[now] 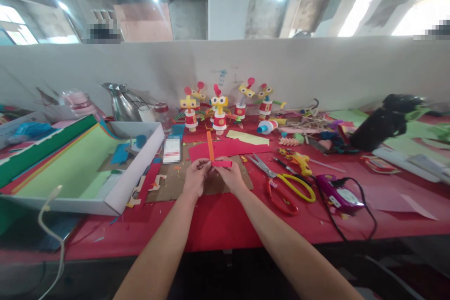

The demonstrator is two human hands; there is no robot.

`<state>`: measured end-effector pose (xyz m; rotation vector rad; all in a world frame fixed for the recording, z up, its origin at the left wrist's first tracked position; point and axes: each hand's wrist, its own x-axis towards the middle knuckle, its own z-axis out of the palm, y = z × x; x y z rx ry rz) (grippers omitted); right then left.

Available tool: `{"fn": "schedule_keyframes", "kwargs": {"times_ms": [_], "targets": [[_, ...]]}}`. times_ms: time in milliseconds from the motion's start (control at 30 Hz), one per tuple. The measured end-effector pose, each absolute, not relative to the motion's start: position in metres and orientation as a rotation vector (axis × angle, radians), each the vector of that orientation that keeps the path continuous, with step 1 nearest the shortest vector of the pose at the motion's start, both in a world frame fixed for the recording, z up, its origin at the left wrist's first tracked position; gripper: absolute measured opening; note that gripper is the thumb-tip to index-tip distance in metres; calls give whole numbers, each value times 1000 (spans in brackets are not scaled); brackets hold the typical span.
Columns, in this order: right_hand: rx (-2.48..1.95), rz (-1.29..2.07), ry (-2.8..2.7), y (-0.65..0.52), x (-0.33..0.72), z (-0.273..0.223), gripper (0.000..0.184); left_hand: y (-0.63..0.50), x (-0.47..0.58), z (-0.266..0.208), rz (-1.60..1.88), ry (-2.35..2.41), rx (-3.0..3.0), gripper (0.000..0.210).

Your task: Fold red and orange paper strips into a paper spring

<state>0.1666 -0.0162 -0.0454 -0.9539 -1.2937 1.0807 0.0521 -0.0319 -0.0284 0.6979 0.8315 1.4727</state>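
Note:
Two paper strips meet at a corner between my hands, above a piece of brown cardboard [168, 192]. The orange strip [210, 144] points away from me, and the red strip [223, 164] runs off to the right. My left hand [197, 176] pinches them where they join. Closed at the red strip, my right hand [229, 176] has its fingers partly hidden behind it. Just beyond lies a sheet of red paper [204, 151]. Several paper-cup figures [220, 119] with yellow heads and coiled arms stand farther back.
Scissors [277, 176] with red and yellow handles lie to the right, near a yellow glue gun [303, 164] and a purple power box [339, 194] with a black cord. At left stands a white box [131, 187] holding coloured paper. A metal jug [121, 103] is behind it.

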Motion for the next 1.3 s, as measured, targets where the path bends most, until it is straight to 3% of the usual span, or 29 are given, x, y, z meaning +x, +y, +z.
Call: {"fn": "schedule_keyframes", "kwargs": {"times_ms": [767, 1300], "targets": [[-1064, 1016, -1336, -20, 166, -38, 31, -31, 53, -30, 1552, 829, 649, 27], [-879, 1287, -1107, -21, 165, -33, 25, -31, 52, -28, 1522, 759, 629, 33]]}}
